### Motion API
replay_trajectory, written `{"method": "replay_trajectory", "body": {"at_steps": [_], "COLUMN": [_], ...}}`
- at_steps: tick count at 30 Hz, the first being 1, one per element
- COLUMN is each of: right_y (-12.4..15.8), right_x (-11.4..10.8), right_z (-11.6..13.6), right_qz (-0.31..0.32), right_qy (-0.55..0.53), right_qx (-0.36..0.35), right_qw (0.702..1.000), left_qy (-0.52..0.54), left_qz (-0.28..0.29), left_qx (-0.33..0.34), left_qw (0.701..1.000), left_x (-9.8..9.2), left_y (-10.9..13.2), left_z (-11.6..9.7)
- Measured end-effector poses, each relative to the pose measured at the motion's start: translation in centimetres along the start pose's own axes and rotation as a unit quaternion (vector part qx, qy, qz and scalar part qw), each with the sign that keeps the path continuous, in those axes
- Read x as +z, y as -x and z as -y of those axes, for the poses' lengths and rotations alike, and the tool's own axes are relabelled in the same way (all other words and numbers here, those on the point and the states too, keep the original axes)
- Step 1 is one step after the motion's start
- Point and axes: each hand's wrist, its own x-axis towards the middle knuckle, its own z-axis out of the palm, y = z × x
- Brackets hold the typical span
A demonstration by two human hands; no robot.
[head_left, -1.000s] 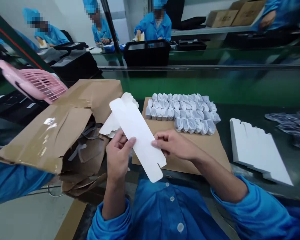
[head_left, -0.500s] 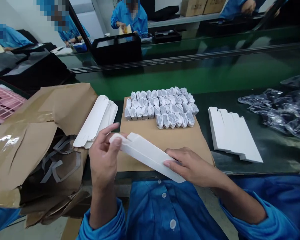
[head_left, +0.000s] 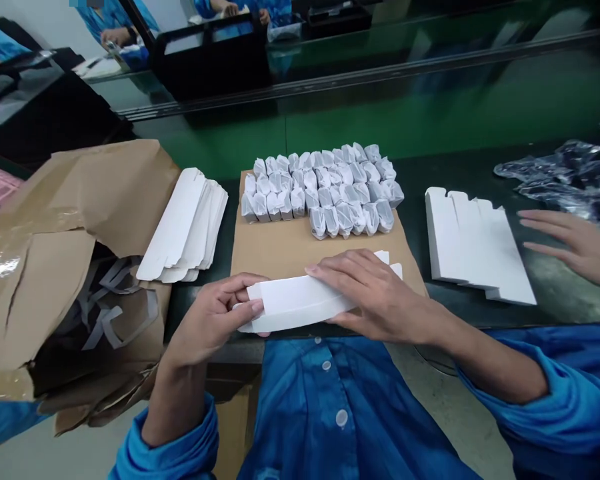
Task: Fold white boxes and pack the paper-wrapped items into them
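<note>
A long white carton (head_left: 295, 301) lies across both my hands, above the near edge of the brown cardboard sheet (head_left: 275, 250). My left hand (head_left: 220, 310) pinches its left end, thumb on top and fingers behind. Over its right part, my right hand (head_left: 375, 290) is wrapped, fingers on top and thumb underneath; open flaps stick out past the fingers. Beyond the hands, several small items in whitish wrapping (head_left: 325, 190) stand in rows on the sheet. Flat white cartons (head_left: 180, 230) are stacked at the left, and folded white boxes (head_left: 475, 243) lie side by side at the right.
An open brown cardboard carton (head_left: 80, 200) with paper strips inside stands at the left. Clear plastic bags (head_left: 570, 173) lie at the far right, near another person's hand (head_left: 575, 247). Across the green divider (head_left: 205, 143), other people in blue work behind black trays (head_left: 215, 63).
The carton has turned from slanting to nearly level and come nearer the body. My right hand now lies over its top. Another person's hand has appeared at the right. The view has tipped down.
</note>
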Motion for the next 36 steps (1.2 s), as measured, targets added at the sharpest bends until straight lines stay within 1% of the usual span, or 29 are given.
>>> {"method": "replay_trajectory", "body": {"at_steps": [3, 7, 11, 14, 17, 18, 19, 20, 21, 22, 23, 24, 25, 26, 27, 28, 29, 30, 31, 32, 33, 35, 36], "right_y": [0.6, 0.9, 0.8, 0.7, 0.9, 1.0, 1.2, 1.3, 1.3, 1.3, 1.2, 1.0, 0.7, 0.4, 0.2, 0.0, -0.2, -0.3, -0.5, -0.7, -1.1, -1.9, -2.3], "right_x": [0.2, 0.5, 0.7, 0.7, 0.2, 0.1, -0.1, -0.1, 0.0, 0.4, 0.9, 1.7, 2.6, 3.6, 4.5, 5.1, 5.4, 5.4, 5.0, 4.3, 3.4, 1.6, 0.9], "right_z": [-0.7, -0.6, 0.5, 1.2, 0.8, 0.4, -0.1, -0.5, -0.9, -1.1, -1.1, -0.8, -0.3, 0.5, 1.4, 2.3, 3.1, 3.7, 4.1, 4.3, 4.2, 3.7, 3.3], "right_qz": [0.01, 0.005, 0.01, 0.008, 0.005, -0.007, -0.031, -0.068, -0.112, -0.155, -0.19, -0.212, -0.221, -0.225, -0.221, -0.214, -0.2, -0.18, -0.161, -0.148, -0.141, -0.144, -0.149], "right_qy": [0.005, 0.073, 0.161, 0.213, 0.213, 0.211, 0.213, 0.22, 0.231, 0.244, 0.256, 0.266, 0.273, 0.271, 0.257, 0.229, 0.185, 0.128, 0.058, -0.015, -0.086, -0.198, -0.234], "right_qx": [-0.005, -0.003, 0.015, 0.009, 0.018, 0.04, 0.069, 0.103, 0.136, 0.164, 0.184, 0.194, 0.193, 0.184, 0.166, 0.146, 0.127, 0.111, 0.11, 0.123, 0.142, 0.168, 0.165], "right_qw": [1.0, 0.997, 0.987, 0.977, 0.977, 0.977, 0.974, 0.968, 0.957, 0.943, 0.93, 0.92, 0.916, 0.918, 0.926, 0.938, 0.954, 0.969, 0.979, 0.981, 0.976, 0.955, 0.946], "left_qy": [-0.08, -0.137, -0.181, -0.205, -0.189, -0.162, -0.126, -0.087, -0.047, -0.014, 0.007, 0.02, 0.021, 0.016, 0.013, 0.001, -0.016, -0.038, -0.065, -0.09, -0.108, -0.126, -0.132], "left_qz": [-0.019, -0.061, -0.115, -0.137, -0.115, -0.131, -0.177, -0.248, -0.321, -0.367, -0.384, -0.348, -0.296, -0.266, -0.271, -0.304, -0.349, -0.389, -0.41, -0.405, -0.384, -0.32, -0.298], "left_qx": [0.052, 0.113, 0.122, 0.125, 0.124, 0.131, 0.157, 0.202, 0.25, 0.286, 0.312, 0.304, 0.283, 0.27, 0.258, 0.249, 0.24, 0.228, 0.22, 0.217, 0.224, 0.25, 0.266], "left_qw": [0.995, 0.982, 0.969, 0.961, 0.967, 0.969, 0.963, 0.943, 0.912, 0.885, 0.869, 0.887, 0.912, 0.925, 0.927, 0.92, 0.906, 0.892, 0.883, 0.883, 0.889, 0.905, 0.907], "left_x": [0.1, 1.4, 2.4, 2.1, 1.4, 1.4, 1.7, 2.3, 3.2, 4.5, 6.0, 7.7, 9.4, 10.8, 12.0, 12.6, 12.8, 12.6, 12.0, 11.3, 10.5, 9.4, 9.0], "left_y": [0.1, -0.4, -1.4, -2.3, -2.4, -2.2, -1.9, -1.4, -1.0, -0.6, -0.3, -0.2, -0.3, -0.7, -1.3, -2.0, -2.6, -3.1, -3.5, -3.6, -3.6, -3.2, -3.0], "left_z": [-0.2, 0.3, 1.4, 1.5, 0.8, 0.6, 0.4, 0.3, 0.3, 0.5, 0.8, 1.1, 1.4, 1.7, 1.8, 1.9, 1.9, 1.9, 1.8, 1.8, 1.8, 1.8, 1.9]}}
